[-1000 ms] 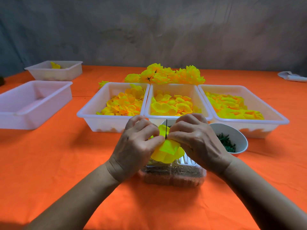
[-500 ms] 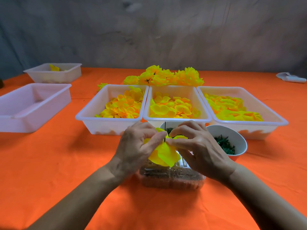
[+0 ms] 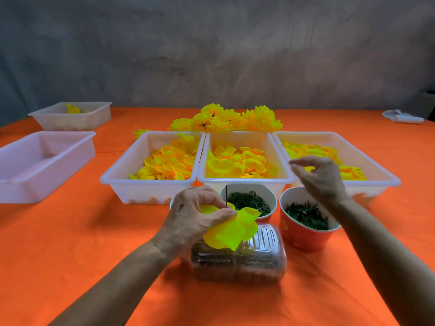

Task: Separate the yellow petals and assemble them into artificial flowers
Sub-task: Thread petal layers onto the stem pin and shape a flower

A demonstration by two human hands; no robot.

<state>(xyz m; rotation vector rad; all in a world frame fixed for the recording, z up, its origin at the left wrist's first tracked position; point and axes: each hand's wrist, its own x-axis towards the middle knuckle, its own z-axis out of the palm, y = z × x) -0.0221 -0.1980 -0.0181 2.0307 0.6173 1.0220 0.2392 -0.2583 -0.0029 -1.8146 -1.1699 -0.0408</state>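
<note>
My left hand (image 3: 197, 215) grips a half-built yellow flower (image 3: 231, 228) threaded on a thin dark wire stem (image 3: 226, 195), held above a clear plastic box (image 3: 240, 260). My right hand (image 3: 320, 177) hovers over the near corner of the right petal tray (image 3: 376, 170), fingers loosely bent with thumb and forefinger close together; nothing shows between them. Three white trays hold yellow petals: left tray (image 3: 117, 182), middle tray (image 3: 244, 181) and the right one. Finished yellow flowers (image 3: 226, 118) lie behind the trays.
A white cup of green rings (image 3: 249, 202) and an orange cup of green leaf pieces (image 3: 306, 234) stand near my hands. Two more white trays (image 3: 35, 165) (image 3: 70, 118) sit at the left. A white object (image 3: 402, 117) lies far right on the orange cloth.
My right hand has let go of the flower and moved up and right to the right petal tray. My left hand keeps the flower, now uncovering both cups.
</note>
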